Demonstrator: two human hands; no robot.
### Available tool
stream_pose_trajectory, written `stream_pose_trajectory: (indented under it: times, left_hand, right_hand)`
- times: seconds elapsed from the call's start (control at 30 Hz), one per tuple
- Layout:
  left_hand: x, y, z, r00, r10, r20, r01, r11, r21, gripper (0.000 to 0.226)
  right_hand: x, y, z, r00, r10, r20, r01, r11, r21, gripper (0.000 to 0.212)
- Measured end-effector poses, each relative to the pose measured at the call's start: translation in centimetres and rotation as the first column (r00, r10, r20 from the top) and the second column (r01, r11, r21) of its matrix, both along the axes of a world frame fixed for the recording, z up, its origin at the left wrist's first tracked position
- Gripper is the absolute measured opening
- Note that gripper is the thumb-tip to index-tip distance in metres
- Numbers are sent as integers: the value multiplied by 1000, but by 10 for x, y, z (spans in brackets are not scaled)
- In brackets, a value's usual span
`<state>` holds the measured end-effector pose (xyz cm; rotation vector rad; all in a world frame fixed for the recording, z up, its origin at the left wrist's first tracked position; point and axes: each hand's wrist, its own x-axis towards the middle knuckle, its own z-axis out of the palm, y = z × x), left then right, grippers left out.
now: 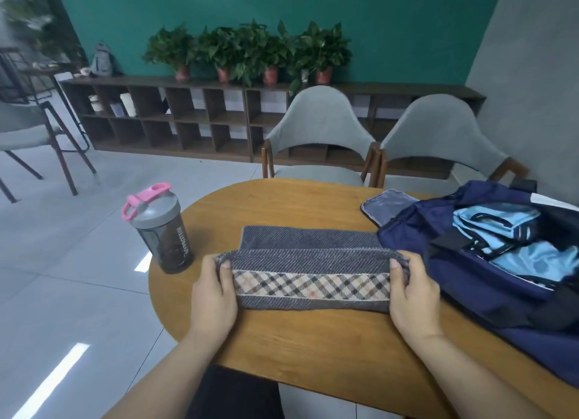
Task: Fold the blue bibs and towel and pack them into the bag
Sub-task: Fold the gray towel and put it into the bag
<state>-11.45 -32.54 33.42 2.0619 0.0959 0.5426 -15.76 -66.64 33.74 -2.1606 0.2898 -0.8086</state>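
Head view: I hold the grey woven towel (308, 260) on the oval wooden table (282, 204).
My left hand (213, 295) and right hand (413, 293) pinch its plaid-banded fold; at three o'clock the navy bag (466, 282) holds glossy blue bibs (501, 227), seemingly folded; teal wall (391, 27) behind.

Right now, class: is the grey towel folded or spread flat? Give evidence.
Partly folded: the left hand and right hand pinch the ends of a doubled-over layer of the towel, while a far strip lies flat.

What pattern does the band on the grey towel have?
The band is beige plaid with black and reddish lines; head view.
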Motion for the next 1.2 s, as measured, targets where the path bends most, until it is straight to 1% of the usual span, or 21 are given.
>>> stream_pose_trajectory:
  times: [0.13, 0.2, 0.23, 0.27, 0.33, 0.4, 0.43, 0.47, 0.5, 0.57, 0.6, 0.67, 0.8, 0.87, 0.9, 0.97, 1.03, 1.1, 1.2]
  left_hand:
    - [-2, 2, 18, 1000, 6, -9, -6, 1000, 17, 10]
    - [10, 5, 29, 1000, -3, -12, 3, 998, 61, 12]
    - [22, 7, 31, 999, -4, -33, 7, 996, 91, 13]
    - [37, 9, 30, 997, 0, -78, 9, 993, 116, 16]
    - [67, 10, 24, 973, 5, -232, 26, 992, 127, 24]
    - [81, 8, 15, 918, 7, -396, 53, 989, 141, 34]
    - [81, 7, 12, 900, -1, -435, 81, 983, 166, 40]
    - [77, 7, 9, 901, -20, -434, 112, 976, 188, 43]
    - [72, 8, 7, 915, -52, -399, 143, 969, 202, 43]
    - [64, 12, 1, 943, -136, -304, 215, 946, 243, 33]
    - [62, 14, -2, 951, -165, -262, 236, 934, 269, 30]
    - [61, 17, -6, 965, -189, -180, 239, 918, 316, 29]
    - [64, 10, 4, 974, -227, 14, 206, 906, 369, 26]
    - [68, 6, 7, 972, -237, 1, 217, 894, 392, 27]
    - [70, 6, 6, 971, -236, -45, 232, 877, 422, 29]
    - [73, 6, 1, 963, -207, -173, 268, 812, 519, 34]
    - [73, 7, -5, 959, -162, -235, 272, 768, 580, 39]
    - [72, 7, -8, 969, -144, -202, 236, 781, 579, 43]
    - [68, 8, -13, 979, -127, -160, 195, 811, 551, 45]
  right_hand:
    - [-4, 4, 16, 1000, 21, -21, -20, 1000, 24, 8]
    - [8, 2, 25, 996, 18, -86, -17, 1000, 9, 7]
    - [18, -1, 29, 992, 9, -129, -7, 1000, 15, 10]
    - [32, -6, 30, 985, 2, -174, 5, 999, 41, 16]
    - [57, -14, 31, 962, 5, -272, 27, 993, 112, 30]
    - [70, -19, 25, 929, 34, -370, -2, 996, 86, 42]
    - [69, -19, 20, 915, 52, -401, -34, 998, 53, 43]
    - [66, -20, 16, 909, 68, -412, -61, 998, 30, 38]
    - [60, -20, 11, 910, 85, -405, -83, 996, 25, 30]
    - [51, -22, 5, 917, 118, -382, -130, 991, -6, 17]
    - [49, -23, 3, 919, 129, -372, -155, 987, -39, 17]
    - [48, -24, 0, 931, 126, -342, -165, 982, -88, 23]
    - [48, -20, -2, 966, 56, -253, -91, 987, -130, 27]
    - [49, -19, -3, 968, 9, -250, -49, 987, -153, 26]
    - [49, -19, -4, 966, -11, -259, -33, 986, -162, 26]
    - [51, -19, -5, 959, -34, -283, -24, 980, -198, 26]
    - [54, -20, -5, 952, -41, -304, -41, 965, -259, 25]
    - [57, -20, -4, 953, -59, -296, -43, 944, -327, 24]
    - [58, -21, -6, 959, -63, -277, -43, 932, -360, 25]
